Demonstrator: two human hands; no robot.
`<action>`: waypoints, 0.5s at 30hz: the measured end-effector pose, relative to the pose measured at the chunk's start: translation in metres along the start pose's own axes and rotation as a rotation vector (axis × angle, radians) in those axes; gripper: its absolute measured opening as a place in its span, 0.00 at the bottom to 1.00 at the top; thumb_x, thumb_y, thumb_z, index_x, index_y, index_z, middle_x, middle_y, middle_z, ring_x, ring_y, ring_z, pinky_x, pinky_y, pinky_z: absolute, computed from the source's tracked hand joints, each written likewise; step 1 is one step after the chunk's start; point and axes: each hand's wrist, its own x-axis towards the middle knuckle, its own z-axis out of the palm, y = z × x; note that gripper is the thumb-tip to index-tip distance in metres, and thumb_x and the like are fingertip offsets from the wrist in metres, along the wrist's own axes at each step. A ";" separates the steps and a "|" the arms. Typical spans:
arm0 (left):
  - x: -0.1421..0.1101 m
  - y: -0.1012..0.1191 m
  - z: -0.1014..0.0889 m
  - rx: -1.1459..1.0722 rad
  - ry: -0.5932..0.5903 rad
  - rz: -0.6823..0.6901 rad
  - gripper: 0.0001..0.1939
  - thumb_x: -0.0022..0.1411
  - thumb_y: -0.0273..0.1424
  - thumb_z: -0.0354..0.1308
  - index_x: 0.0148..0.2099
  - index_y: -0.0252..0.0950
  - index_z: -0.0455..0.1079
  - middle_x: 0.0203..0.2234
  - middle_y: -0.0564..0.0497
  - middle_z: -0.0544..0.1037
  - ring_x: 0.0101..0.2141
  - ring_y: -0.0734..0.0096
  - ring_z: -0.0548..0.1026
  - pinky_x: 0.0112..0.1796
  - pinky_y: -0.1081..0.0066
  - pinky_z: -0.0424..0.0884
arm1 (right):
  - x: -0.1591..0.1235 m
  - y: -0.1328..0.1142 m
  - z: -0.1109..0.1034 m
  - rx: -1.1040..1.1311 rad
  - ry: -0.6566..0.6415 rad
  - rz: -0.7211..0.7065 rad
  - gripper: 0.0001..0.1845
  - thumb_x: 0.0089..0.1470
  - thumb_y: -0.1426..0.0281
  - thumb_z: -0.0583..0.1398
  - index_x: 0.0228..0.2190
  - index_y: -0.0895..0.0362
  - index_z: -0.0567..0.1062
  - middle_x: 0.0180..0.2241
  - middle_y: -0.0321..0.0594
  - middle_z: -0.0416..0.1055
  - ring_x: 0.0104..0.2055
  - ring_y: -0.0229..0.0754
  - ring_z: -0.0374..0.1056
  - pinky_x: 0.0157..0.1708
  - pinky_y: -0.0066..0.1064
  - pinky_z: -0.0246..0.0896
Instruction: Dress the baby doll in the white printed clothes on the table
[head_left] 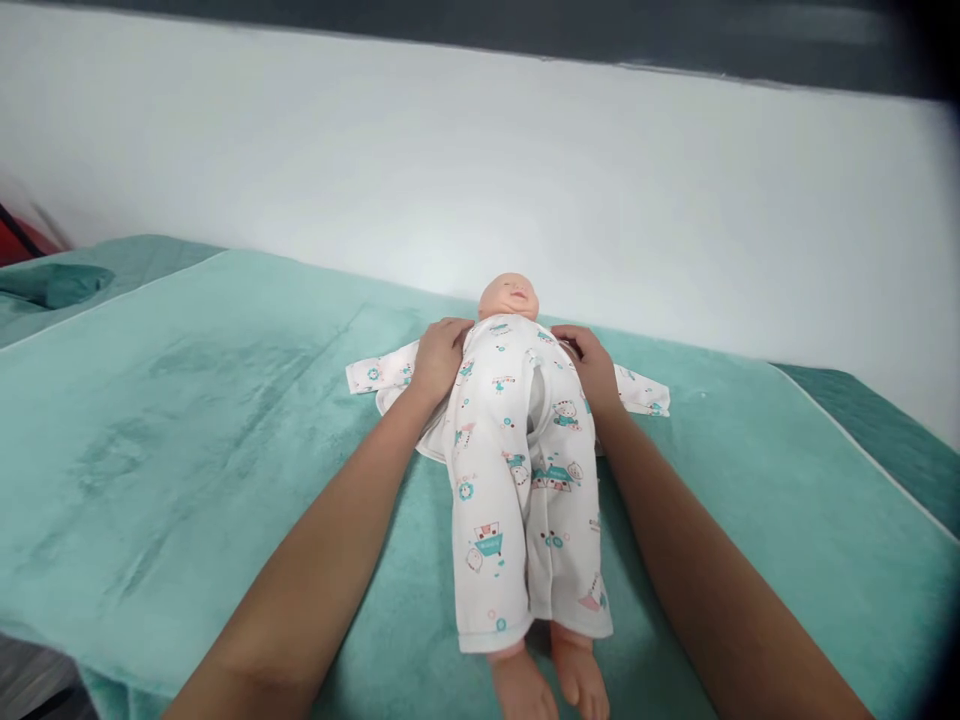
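A baby doll [510, 297] lies on its back, head away from me and bare feet [525, 690] toward me. White printed baby trousers [491, 500] cover its legs and reach up over the chest, near the chin. Beneath them a matching baby shirt is spread, its left sleeve [375, 373] and right sleeve [645, 393] stretched to the sides. My left hand [442, 358] is closed at the trousers' upper left edge. At the upper right edge, my right hand [589, 362] has its fingers curled in on the trousers. The fingertips of both are partly hidden.
The doll rests on a green plush cover [187, 450] over a table or bed. Behind it rises a white wall [450, 150] with a dark band [480, 25] along the top. A red object [22, 235] shows at the far left.
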 end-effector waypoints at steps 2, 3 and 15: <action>-0.013 0.004 -0.004 0.047 0.064 0.074 0.18 0.66 0.24 0.48 0.51 0.36 0.75 0.50 0.44 0.78 0.52 0.60 0.69 0.56 0.61 0.64 | -0.014 -0.002 -0.003 -0.043 0.074 0.041 0.14 0.53 0.64 0.58 0.41 0.53 0.76 0.45 0.43 0.74 0.47 0.47 0.69 0.48 0.41 0.62; -0.020 0.006 -0.006 0.092 0.091 0.096 0.17 0.66 0.24 0.48 0.51 0.36 0.75 0.49 0.44 0.78 0.52 0.58 0.68 0.56 0.60 0.64 | -0.021 -0.004 -0.005 -0.062 0.100 0.087 0.13 0.52 0.64 0.58 0.39 0.54 0.76 0.43 0.43 0.75 0.44 0.46 0.69 0.46 0.40 0.63; -0.063 0.025 -0.023 0.107 -0.122 -0.191 0.12 0.62 0.25 0.45 0.40 0.36 0.70 0.32 0.43 0.79 0.33 0.58 0.72 0.38 0.61 0.65 | -0.053 -0.032 -0.024 -0.035 -0.082 0.299 0.08 0.46 0.65 0.57 0.29 0.54 0.73 0.25 0.34 0.73 0.33 0.44 0.65 0.35 0.34 0.59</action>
